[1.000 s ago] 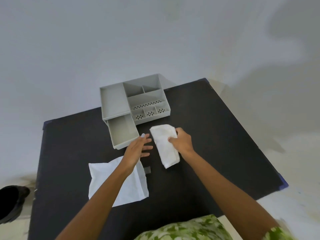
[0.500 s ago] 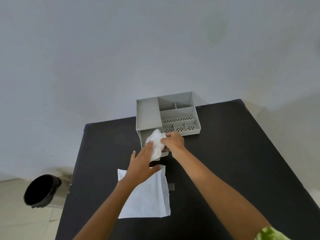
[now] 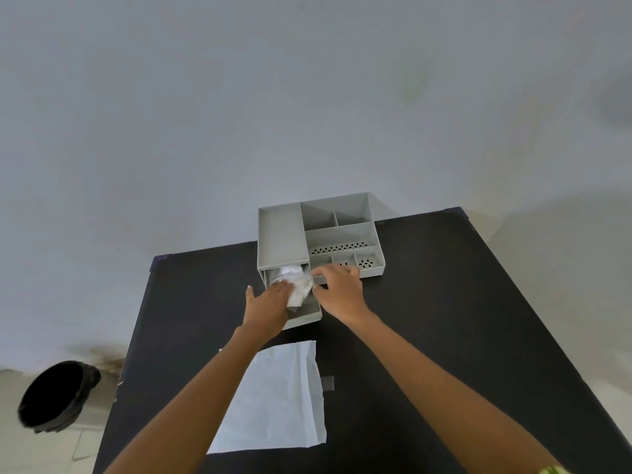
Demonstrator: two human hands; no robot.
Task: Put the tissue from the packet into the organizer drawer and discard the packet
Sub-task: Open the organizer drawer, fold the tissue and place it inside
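From my feed I see the grey organizer (image 3: 318,230) standing at the far edge of the black bench (image 3: 444,319), its drawer (image 3: 306,316) pulled out toward me from under the left compartment. The white tissue (image 3: 297,285) lies crumpled inside that drawer, part of it reaching back under the organizer's body and part bulging up above the drawer wall. My left hand (image 3: 268,304) lies flat on the near left part of the tissue, fingers extended and close together, pressing down on it rather than pinching. My right hand (image 3: 338,290) sits just beside the tissue at the drawer's right side, fingers loosely curled and pointing left over the organizer's front rim; I cannot tell whether its fingertips touch the tissue or grip anything. The pale packet (image 3: 280,401) lies flat on the bench nearer to me, between my forearms and partly under the left one, well apart from the drawer. A small grey scrap (image 3: 327,383) lies just beside its right edge. On the floor to the left of the bench stands a black bin (image 3: 56,396).
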